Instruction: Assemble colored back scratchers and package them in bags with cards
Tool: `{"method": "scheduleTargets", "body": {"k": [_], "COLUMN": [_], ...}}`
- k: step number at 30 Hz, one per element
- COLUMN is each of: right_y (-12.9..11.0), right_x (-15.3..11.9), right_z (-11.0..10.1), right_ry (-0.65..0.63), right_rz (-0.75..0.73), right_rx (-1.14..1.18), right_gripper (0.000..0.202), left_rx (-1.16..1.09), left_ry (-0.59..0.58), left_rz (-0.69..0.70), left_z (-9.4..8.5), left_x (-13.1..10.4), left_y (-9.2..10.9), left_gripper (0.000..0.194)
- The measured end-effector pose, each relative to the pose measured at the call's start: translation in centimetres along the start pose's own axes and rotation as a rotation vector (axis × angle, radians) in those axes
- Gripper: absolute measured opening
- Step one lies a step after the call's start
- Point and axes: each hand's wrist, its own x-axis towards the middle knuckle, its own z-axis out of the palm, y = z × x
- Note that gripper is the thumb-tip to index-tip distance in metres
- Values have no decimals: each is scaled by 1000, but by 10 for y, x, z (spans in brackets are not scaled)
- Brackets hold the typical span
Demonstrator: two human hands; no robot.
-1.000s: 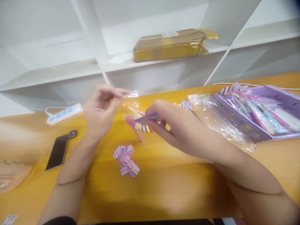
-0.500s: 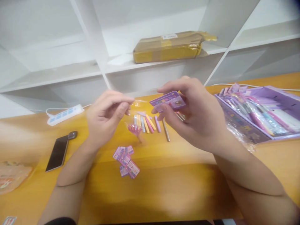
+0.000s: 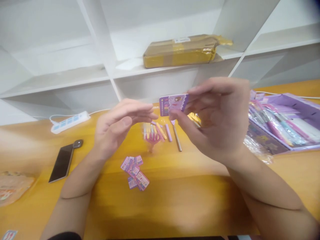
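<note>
My right hand [image 3: 217,116] pinches a small purple printed card [image 3: 173,104] between thumb and fingers, holding it up above the table. Close to the card's left edge is my left hand [image 3: 117,125], its fingers stretched toward it. From the left fingertips a clear plastic bag seems to hang, with a pink fork-shaped piece [image 3: 153,137] in it; the exact grip is hidden. Behind the bag lie several pastel sticks [image 3: 160,130], a purple one [image 3: 168,132] and a silver rod [image 3: 177,136]. Nearer me is a loose pile of printed cards [image 3: 135,171].
At right stands a purple box [image 3: 272,140] filled with wrapped items, crumpled clear plastic [image 3: 255,146] beside it. On the left are a phone [image 3: 61,163], a mouse [image 3: 77,144] and a power strip [image 3: 71,121]. A taped carton [image 3: 180,55] rests on the white shelf [image 3: 130,71].
My left hand moves right, and the bag with the pink piece shifts right with it. My right hand has turned the card to face me more squarely. The card pile stays put.
</note>
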Motion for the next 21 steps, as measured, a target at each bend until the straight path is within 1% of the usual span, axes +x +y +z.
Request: {"method": "scheduleTargets", "body": {"k": [4, 11, 13, 17, 21], "right_y": [3, -3, -4, 0, 2], "right_x": [0, 7, 9, 11, 10], "right_z": [-1, -1, -1, -2, -3], "right_ry": [-12, -76, -95, -125, -157], "right_rz": [-15, -31, -86, -250, -266], "right_rx": [-60, -50, -91, -176, -189], "right_gripper": [40, 33, 32, 26, 27], "left_rx": [-54, -108, -134, -137, -140], "left_ry": [-17, -23, -22, -10, -5], "left_rz": [-18, -69, -88, -93, -79], "left_z": [-1, 1, 3, 5, 4], "left_x": [2, 2, 2, 2, 3], "left_y": [-2, -1, 0, -1, -3], "left_gripper": [40, 38, 39, 44, 46]}}
